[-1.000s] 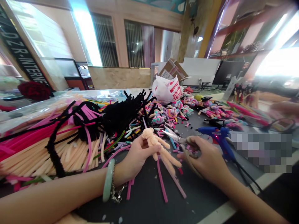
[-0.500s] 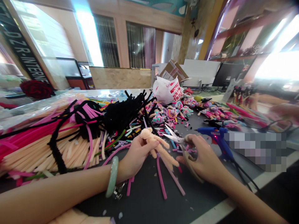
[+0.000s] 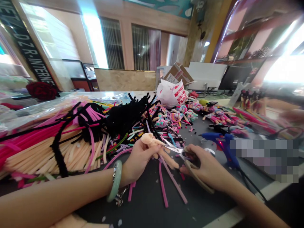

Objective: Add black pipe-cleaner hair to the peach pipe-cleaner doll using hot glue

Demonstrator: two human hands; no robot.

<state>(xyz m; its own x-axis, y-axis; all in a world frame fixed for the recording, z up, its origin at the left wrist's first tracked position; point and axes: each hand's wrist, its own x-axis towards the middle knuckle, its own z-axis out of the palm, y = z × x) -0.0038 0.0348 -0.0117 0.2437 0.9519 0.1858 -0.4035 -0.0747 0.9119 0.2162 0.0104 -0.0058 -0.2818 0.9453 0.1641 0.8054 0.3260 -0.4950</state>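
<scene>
Between the thumb and fingers of my left hand (image 3: 139, 158) is a small beige pipe-cleaner doll (image 3: 148, 139) with a rounded head and thin limbs. My right hand (image 3: 205, 166) is wrapped round the handles of a pair of scissors (image 3: 177, 150). Their blades are slightly apart and reach the doll's upper limb, close to my left fingertips. Beneath the doll, pink pipe cleaners (image 3: 162, 188) lie on the dark tabletop. A blue glue gun (image 3: 222, 142) with a lit red light rests to the right of my right hand.
Bundled beige pipe cleaners (image 3: 80, 158) and a black pile (image 3: 125, 115) cover the left side. Colourful finished dolls (image 3: 180, 115) and cut scraps lie behind my hands, beside a white plastic bag (image 3: 171, 95). Another person's blurred hand (image 3: 296, 117) shows at far right.
The scissors have moved left and their blades have closed in on the doll's limb. The doll has been turned slightly in my left hand. The view has shifted a little.
</scene>
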